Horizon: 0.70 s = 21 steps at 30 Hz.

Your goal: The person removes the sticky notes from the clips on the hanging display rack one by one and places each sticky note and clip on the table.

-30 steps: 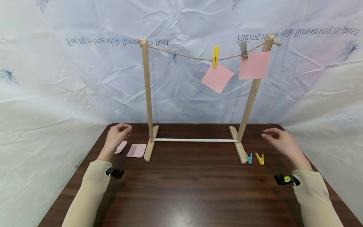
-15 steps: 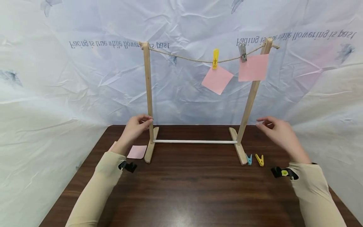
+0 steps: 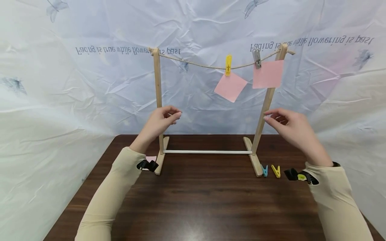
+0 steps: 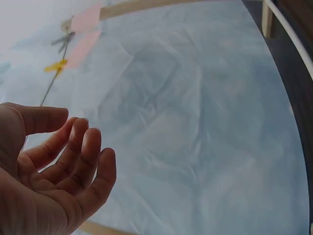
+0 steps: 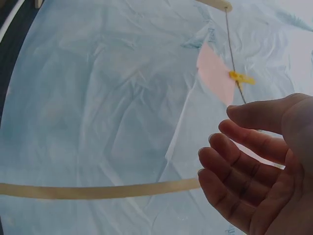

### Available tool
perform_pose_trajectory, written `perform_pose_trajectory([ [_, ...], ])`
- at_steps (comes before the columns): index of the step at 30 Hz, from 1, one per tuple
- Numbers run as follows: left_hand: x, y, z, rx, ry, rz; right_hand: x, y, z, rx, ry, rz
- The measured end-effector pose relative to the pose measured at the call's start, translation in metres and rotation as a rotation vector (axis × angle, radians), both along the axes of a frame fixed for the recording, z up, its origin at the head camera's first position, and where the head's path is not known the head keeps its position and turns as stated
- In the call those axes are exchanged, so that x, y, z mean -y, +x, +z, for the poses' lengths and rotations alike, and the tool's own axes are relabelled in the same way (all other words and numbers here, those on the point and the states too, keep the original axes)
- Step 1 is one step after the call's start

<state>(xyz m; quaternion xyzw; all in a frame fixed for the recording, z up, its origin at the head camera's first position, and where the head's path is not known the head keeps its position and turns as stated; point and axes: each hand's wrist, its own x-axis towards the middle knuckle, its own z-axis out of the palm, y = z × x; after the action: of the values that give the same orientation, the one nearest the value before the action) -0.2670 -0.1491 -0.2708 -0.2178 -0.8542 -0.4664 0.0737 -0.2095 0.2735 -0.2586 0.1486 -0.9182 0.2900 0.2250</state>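
A person's left hand (image 3: pixel 159 119) is raised in front of the stand's left post (image 3: pixel 158 80), with the fingers loosely bent and the thumb close to the index fingertip. Its grip is slack and has hold of nothing. The right hand (image 3: pixel 292 126) is lifted near the right post (image 3: pixel 266 103), in a similar relaxed curve; a small gap separates thumb and index finger, and that grip holds nothing either.

Between the tops of the posts sags a rope (image 3: pixel 196 63). A yellow clothespin (image 3: pixel 228 66) pins a tilted pink paper (image 3: pixel 231 87) to it by one corner, right of the middle. Farther right, a grey clothespin (image 3: pixel 257 59) holds a straighter pink sheet (image 3: pixel 267 75) by its upper left part, the sheet partly overlapping the right post.

A white rod (image 3: pixel 208 152) joins the stand's feet on the brown counter (image 3: pixel 193 197). Just beside the right foot lie a blue peg (image 3: pixel 264 170) and a yellow peg (image 3: pixel 275 171). By the left foot, a pink note (image 3: pixel 151 158) is partly hidden behind the left wrist's black strap (image 3: pixel 147 165).
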Motion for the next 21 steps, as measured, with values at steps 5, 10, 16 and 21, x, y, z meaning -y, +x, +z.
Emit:
perform_pose_trajectory([
  [5,-0.019,0.000,0.006,0.011,0.059,-0.061,0.006,-0.002,0.010,-0.023,-0.003,-0.005],
  [10,-0.038,-0.001,0.004,0.018,0.123,-0.128,0.013,-0.012,0.014,-0.072,-0.045,0.000],
  [16,-0.064,-0.007,0.005,0.013,0.178,-0.159,0.023,-0.025,0.029,-0.152,-0.088,0.059],
  [21,-0.088,-0.009,0.007,0.046,0.267,-0.211,0.032,-0.030,0.046,-0.219,-0.110,0.091],
])
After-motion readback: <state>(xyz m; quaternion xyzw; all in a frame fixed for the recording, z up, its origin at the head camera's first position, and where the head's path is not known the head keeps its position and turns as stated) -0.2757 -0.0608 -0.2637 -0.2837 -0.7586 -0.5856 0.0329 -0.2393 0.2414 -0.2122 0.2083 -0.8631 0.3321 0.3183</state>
